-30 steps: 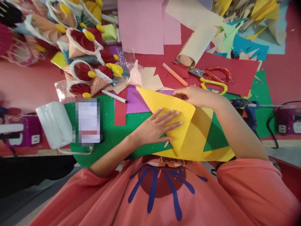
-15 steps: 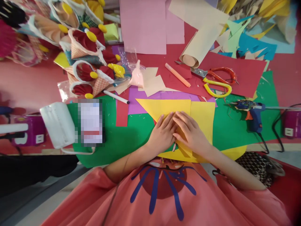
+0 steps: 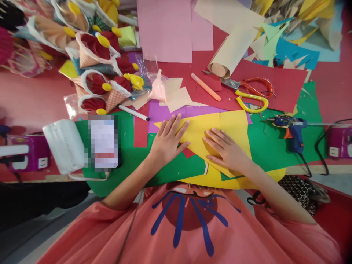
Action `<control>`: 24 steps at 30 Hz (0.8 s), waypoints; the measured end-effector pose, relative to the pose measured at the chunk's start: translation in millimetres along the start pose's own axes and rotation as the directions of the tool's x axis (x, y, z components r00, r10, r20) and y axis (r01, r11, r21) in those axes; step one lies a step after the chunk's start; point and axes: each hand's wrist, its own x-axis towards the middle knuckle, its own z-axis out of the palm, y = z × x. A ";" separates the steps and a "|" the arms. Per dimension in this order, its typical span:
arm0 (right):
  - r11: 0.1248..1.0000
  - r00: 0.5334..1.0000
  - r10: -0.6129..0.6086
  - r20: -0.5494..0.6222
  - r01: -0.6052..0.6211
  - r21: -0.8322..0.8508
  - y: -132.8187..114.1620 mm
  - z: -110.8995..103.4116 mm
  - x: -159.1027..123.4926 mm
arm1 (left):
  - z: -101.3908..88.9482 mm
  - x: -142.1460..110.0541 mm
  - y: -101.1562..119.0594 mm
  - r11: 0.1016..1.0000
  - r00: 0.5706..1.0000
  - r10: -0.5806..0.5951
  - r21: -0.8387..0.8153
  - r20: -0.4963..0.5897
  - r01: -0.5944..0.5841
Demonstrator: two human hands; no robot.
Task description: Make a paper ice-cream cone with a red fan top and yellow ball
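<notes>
A yellow sheet (image 3: 205,126), pointed at its left end and with a crease down it, lies on the green sheet (image 3: 132,161). My left hand (image 3: 169,141) rests with spread fingers on the pointed end. Toward the sheet's right side, my right hand (image 3: 227,148) lies flat with its fingers out. Neither hand grips anything. A bit of red (image 3: 188,152) shows under the yellow edge between the hands. Closer to my body lies another yellow piece (image 3: 203,180), partly beneath the first.
Orange-and-yellow-handled scissors (image 3: 251,95), an orange marker (image 3: 205,87) and a black-tipped white pen (image 3: 134,112) lie beyond. A blue glue gun (image 3: 294,132) is at right. Left are a phone (image 3: 103,141), a white device (image 3: 63,146) and several decorated cones (image 3: 96,49). Paper scraps (image 3: 297,51) heap far right.
My hands have moved apart, the left one sliding left to the sheet's pointed end. The yellow sheet has turned slightly, its right side tilting up and away from me.
</notes>
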 end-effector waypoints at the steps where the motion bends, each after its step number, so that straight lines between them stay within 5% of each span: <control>1: 1.000 1.000 -0.021 0.004 0.021 -0.014 0.2 -4.0 2.7 | 0.8 -1.5 2.4 1.000 1.000 -0.028 0.003 -0.011 0.028; 7: 0.990 0.998 -0.065 -0.001 0.064 -0.124 -20.6 -4.2 8.9 | 6.0 -5.4 10.2 0.996 0.995 -0.082 0.015 -0.053 0.083; 14: 0.966 0.998 -0.060 -0.015 0.054 -0.255 -20.5 18.5 -12.9 | 1.2 -2.6 11.0 0.989 0.987 -0.142 0.041 0.071 0.140; 24: 0.966 0.986 -0.044 -0.163 0.001 -0.259 -26.2 4.5 -31.4 | -0.6 -0.1 15.9 0.983 0.980 -0.178 0.070 0.094 0.172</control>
